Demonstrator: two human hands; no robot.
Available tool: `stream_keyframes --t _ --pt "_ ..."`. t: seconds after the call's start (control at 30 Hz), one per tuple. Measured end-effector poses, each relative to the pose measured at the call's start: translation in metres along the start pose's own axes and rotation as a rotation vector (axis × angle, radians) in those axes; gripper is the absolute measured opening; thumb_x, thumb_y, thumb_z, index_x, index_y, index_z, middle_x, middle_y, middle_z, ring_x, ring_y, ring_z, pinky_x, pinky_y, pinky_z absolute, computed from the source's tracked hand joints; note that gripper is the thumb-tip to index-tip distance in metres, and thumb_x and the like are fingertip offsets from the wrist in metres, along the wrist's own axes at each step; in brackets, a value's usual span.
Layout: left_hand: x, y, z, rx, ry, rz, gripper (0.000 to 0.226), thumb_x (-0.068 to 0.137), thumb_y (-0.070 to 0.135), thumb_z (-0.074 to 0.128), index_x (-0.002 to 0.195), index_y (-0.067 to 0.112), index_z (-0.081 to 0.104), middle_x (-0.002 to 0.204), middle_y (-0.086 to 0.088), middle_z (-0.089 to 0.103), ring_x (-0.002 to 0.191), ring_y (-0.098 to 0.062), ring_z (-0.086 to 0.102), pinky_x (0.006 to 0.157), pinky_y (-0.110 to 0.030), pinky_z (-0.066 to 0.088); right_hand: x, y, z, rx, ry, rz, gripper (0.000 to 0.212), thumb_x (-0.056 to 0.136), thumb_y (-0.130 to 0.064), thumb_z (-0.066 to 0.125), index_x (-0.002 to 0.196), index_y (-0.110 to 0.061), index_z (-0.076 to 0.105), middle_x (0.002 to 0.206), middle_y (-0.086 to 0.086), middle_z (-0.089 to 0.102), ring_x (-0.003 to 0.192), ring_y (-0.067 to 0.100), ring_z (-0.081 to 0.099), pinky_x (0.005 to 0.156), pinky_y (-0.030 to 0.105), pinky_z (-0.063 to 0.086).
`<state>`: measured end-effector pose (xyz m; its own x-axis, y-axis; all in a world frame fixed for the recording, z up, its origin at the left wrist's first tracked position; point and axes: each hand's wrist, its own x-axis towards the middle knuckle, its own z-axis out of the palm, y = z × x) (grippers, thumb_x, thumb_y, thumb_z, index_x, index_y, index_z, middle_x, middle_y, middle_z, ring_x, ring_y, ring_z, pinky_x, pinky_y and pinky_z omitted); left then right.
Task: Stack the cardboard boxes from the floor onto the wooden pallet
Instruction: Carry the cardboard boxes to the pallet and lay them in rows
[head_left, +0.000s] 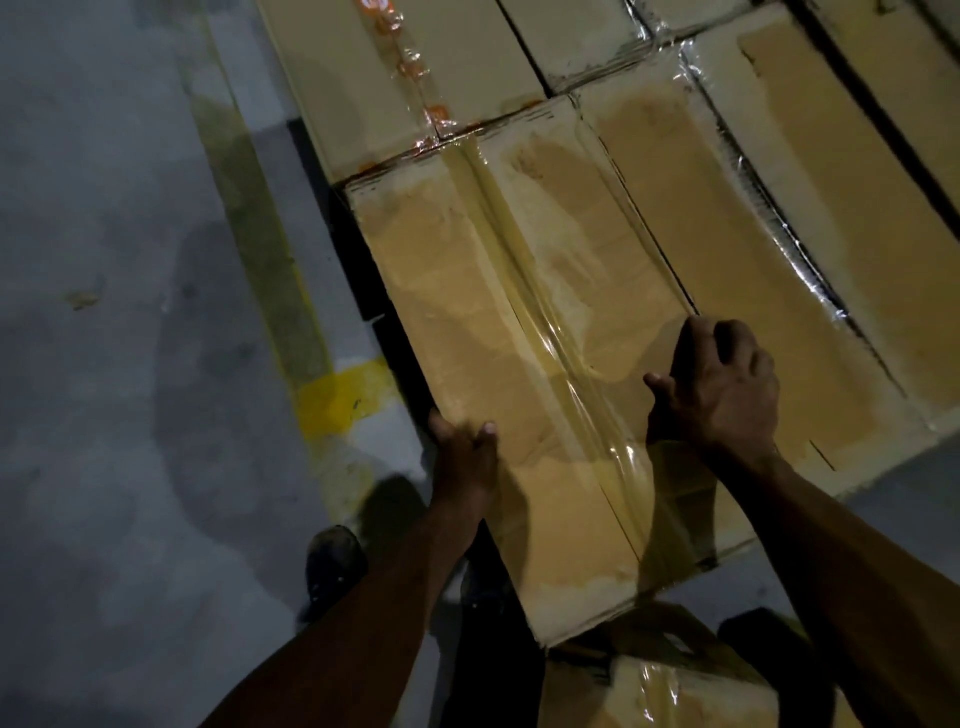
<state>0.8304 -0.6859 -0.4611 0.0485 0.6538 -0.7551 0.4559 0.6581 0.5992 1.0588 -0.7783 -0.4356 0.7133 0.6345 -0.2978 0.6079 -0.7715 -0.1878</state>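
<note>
Two bare hands hold one long cardboard box (524, 364), sealed down its middle with clear tape (550, 358). The left hand (464, 457) grasps the box's left long edge, thumb on the top face and fingers wrapped out of sight down the side. The right hand (719, 395) clamps the right long edge, its fingers curled over into the narrow seam where this box meets its neighbour. The box lies flat, level with the stacked layer, its far end touching a box with orange-printed tape (400, 78); its near end juts toward the onlooker. Just to the right lies a second long box (727, 218), touching along the full side, and beyond that further boxes bound in shiny plastic wrap (769, 208), separated by dark gaps. Whether a pallet sits beneath cannot be told; only a dark recess (363, 280) shows under the left edge. On the left, grey concrete floor (104, 260) carries a worn yellow painted line (270, 249) running beside the stack. A dark shoe (332, 564) stands on the floor near the box's near-left corner. Another taped box (665, 691) lies low at the bottom, just below the held box's near end.
</note>
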Motion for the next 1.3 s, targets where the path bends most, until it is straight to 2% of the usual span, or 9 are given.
stream_keyframes --t 0.1,0.23,0.3,0.4,0.57,0.67,0.97,1.17,1.3 --pt "-0.004 0.004 -0.008 0.073 -0.042 0.042 0.077 0.097 0.014 0.062 0.155 0.002 0.012 0.151 -0.022 0.038 0.136 -0.036 0.043 0.105 -0.029 0.035 -0.003 -0.008 0.0 0.013 -0.032 0.036 0.081 0.091 -0.051 0.064 0.154 -0.02 0.024 0.158 0.015 0.02 0.14 0.042 0.028 0.114 0.055 0.031" --pt "0.001 0.012 -0.028 0.197 -0.053 0.094 0.069 0.095 0.035 0.062 0.149 0.003 0.033 0.145 -0.021 0.048 0.131 -0.038 0.049 0.107 -0.041 0.041 -0.013 -0.027 0.007 0.029 -0.062 0.112 0.071 0.098 -0.045 0.052 0.154 -0.017 0.019 0.164 0.017 0.01 0.149 0.04 0.014 0.121 0.056 0.02" --pt "0.006 0.022 -0.041 0.234 -0.04 0.118 0.051 0.101 0.031 0.055 0.143 0.006 0.042 0.138 -0.018 0.055 0.126 -0.037 0.053 0.103 -0.04 0.044 -0.019 -0.044 0.008 0.053 -0.091 0.147 0.067 0.098 -0.046 0.05 0.152 -0.015 0.024 0.163 0.018 0.012 0.15 0.039 0.013 0.121 0.055 0.02" --pt "0.024 0.041 -0.061 0.23 -0.018 0.129 0.046 0.104 0.026 0.049 0.143 0.002 0.043 0.138 -0.019 0.056 0.126 -0.036 0.053 0.1 -0.036 0.042 -0.031 -0.077 0.012 0.111 -0.119 0.136 0.056 0.095 -0.044 0.051 0.142 -0.015 0.04 0.155 0.018 0.029 0.142 0.041 0.028 0.115 0.057 0.031" --pt "0.073 0.077 -0.1 0.1 -0.017 0.085 0.049 0.099 0.04 0.051 0.135 0.005 0.048 0.132 -0.033 0.053 0.122 -0.049 0.052 0.101 -0.059 0.046 -0.044 -0.15 0.021 0.201 -0.142 0.044 0.05 0.097 -0.037 0.052 0.138 -0.009 0.046 0.147 0.019 0.04 0.134 0.038 0.04 0.11 0.053 0.036" --pt "0.116 0.096 -0.119 0.075 -0.009 0.104 0.071 0.079 0.056 0.049 0.13 0.007 0.051 0.13 -0.028 0.056 0.121 -0.049 0.054 0.101 -0.063 0.046 -0.039 -0.197 0.02 0.22 -0.144 0.013 0.047 0.099 -0.036 0.05 0.136 -0.007 0.047 0.146 0.019 0.041 0.133 0.037 0.04 0.109 0.045 0.034" --pt "0.168 0.2 -0.155 0.059 -0.002 0.149 0.049 0.101 0.046 0.049 0.132 0.009 0.051 0.128 -0.017 0.058 0.115 -0.037 0.057 0.094 -0.041 0.052 0.034 -0.287 -0.002 0.341 -0.043 -0.01 0.068 0.1 -0.046 0.05 0.155 -0.011 0.031 0.161 0.013 0.027 0.147 0.032 0.027 0.119 0.046 0.028" --pt "0.219 0.243 -0.141 -0.04 -0.074 0.084 0.072 0.093 0.057 0.057 0.144 0.008 0.046 0.143 -0.009 0.052 0.128 -0.031 0.051 0.093 -0.033 0.047 0.127 -0.296 -0.022 0.39 0.075 0.059 0.077 0.095 -0.048 0.059 0.153 -0.006 0.031 0.157 0.014 0.033 0.143 0.032 0.034 0.117 0.043 0.033" --pt "0.261 0.271 -0.129 -0.162 -0.2 -0.024 0.124 0.051 0.078 0.076 0.153 0.022 0.035 0.153 0.005 0.044 0.137 -0.016 0.046 0.111 -0.037 0.039 0.202 -0.293 -0.032 0.368 0.134 0.07 0.078 0.093 -0.05 0.061 0.149 -0.003 0.033 0.149 0.016 0.04 0.138 0.032 0.038 0.114 0.044 0.036"
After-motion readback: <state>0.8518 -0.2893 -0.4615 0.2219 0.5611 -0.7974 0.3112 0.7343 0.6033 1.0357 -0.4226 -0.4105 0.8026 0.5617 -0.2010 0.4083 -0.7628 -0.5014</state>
